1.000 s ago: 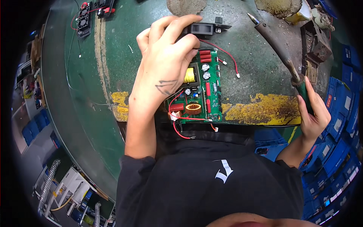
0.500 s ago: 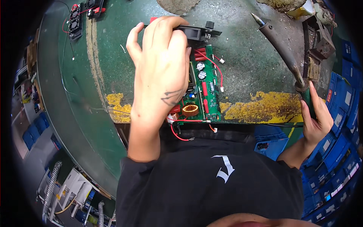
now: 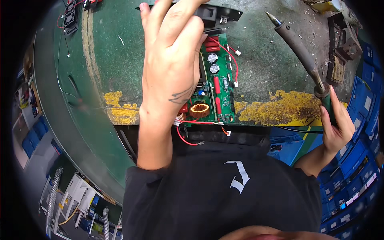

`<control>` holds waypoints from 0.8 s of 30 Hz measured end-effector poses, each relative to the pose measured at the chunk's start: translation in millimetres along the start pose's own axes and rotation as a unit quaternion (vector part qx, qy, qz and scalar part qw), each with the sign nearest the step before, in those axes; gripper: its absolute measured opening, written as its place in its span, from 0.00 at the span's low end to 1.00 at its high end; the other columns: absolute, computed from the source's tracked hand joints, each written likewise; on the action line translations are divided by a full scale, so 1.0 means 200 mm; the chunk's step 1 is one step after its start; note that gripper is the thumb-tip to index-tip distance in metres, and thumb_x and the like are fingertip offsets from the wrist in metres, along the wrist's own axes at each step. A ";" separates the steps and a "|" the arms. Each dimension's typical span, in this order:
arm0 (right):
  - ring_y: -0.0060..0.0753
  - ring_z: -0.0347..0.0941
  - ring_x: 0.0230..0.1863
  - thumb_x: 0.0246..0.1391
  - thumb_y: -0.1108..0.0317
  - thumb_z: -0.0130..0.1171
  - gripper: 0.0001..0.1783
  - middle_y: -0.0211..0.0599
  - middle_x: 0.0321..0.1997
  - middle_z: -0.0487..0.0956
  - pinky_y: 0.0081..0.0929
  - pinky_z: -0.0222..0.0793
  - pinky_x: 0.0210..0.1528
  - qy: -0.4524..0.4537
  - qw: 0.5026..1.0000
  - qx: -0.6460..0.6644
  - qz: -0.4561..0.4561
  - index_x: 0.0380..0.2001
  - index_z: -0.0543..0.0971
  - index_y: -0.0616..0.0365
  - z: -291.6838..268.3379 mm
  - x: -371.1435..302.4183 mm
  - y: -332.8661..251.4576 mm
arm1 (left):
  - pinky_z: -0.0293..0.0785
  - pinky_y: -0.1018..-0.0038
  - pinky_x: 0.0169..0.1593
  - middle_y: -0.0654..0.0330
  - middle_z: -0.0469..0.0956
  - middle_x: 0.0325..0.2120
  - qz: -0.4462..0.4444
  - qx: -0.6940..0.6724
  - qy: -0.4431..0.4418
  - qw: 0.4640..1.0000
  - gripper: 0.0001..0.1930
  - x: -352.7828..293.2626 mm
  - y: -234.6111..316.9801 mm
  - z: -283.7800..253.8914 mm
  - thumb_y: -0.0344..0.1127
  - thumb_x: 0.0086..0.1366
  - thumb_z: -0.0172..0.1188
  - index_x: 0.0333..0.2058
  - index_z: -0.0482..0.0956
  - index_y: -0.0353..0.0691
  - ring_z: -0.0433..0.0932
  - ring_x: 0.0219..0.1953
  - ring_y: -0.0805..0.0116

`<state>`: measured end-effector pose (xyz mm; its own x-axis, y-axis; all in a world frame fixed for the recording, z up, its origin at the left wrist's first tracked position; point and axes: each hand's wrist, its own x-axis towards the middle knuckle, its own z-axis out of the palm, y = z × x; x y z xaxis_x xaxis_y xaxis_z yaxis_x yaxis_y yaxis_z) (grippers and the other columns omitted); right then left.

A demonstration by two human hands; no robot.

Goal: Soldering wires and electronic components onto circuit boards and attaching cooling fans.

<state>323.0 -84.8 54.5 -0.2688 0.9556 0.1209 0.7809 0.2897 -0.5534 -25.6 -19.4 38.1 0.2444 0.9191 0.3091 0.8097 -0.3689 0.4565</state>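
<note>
My left hand (image 3: 170,60) reaches over a green circuit board (image 3: 229,94) and grips a black panel (image 3: 232,14) with a rectangular socket, its fingers curled over the panel's far side. The hand hides the board's left part. On the board I see a copper-wound ring coil (image 3: 199,110), silver-topped capacitors (image 3: 214,69) and red components (image 3: 217,85). Red leads with white connectors (image 3: 236,84) run from it. At the right, my right hand (image 3: 338,126) is closed around the green handle of a soldering iron (image 3: 298,52), its tip pointing up and left, away from the board.
The worn green bench (image 3: 264,68) has yellow patches (image 3: 280,110) along its near edge. Black fans (image 3: 71,18) lie at the far left. A dark metal holder (image 3: 340,52) stands at the far right. Blue bins (image 3: 368,104) line the right side.
My left hand and the black panel have moved farther from me, and the panel's gap to the board looks wider. The whole view has shifted slightly. My right hand still holds the iron.
</note>
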 end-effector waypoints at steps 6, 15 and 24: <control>0.33 0.83 0.41 0.46 0.86 0.69 0.27 0.53 0.45 0.86 0.23 0.75 0.48 -0.001 1.000 -0.014 0.004 0.54 0.81 0.73 -0.01 -0.02 -0.01 | 0.58 0.49 0.68 0.50 0.76 0.53 0.040 -0.037 0.029 0.998 0.12 0.02 -0.03 0.02 0.23 0.52 0.63 0.37 0.75 0.33 0.71 0.58 0.45; 0.27 0.80 0.41 0.51 0.86 0.67 0.27 0.47 0.43 0.85 0.21 0.73 0.47 0.023 1.000 -0.011 0.004 0.57 0.80 0.71 -0.01 -0.06 -0.04 | 0.63 0.56 0.64 0.49 0.75 0.46 -0.209 -0.332 -0.013 0.920 0.18 0.06 -0.06 0.01 0.25 0.52 0.64 0.44 0.76 0.34 0.73 0.49 0.44; 0.29 0.80 0.42 0.51 0.87 0.66 0.26 0.49 0.44 0.85 0.23 0.73 0.49 0.023 1.000 -0.010 0.012 0.56 0.79 0.73 -0.02 -0.07 -0.05 | 0.67 0.52 0.60 0.44 0.75 0.46 -0.005 -0.097 -0.082 0.992 0.15 0.11 0.00 -0.02 0.20 0.57 0.58 0.44 0.74 0.31 0.72 0.51 0.37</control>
<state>321.3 -100.6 61.6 -0.2238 0.9636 0.1464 0.7983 0.2674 -0.5397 -23.1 -0.5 48.4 0.3338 0.9270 0.1709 0.6981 -0.3650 0.6160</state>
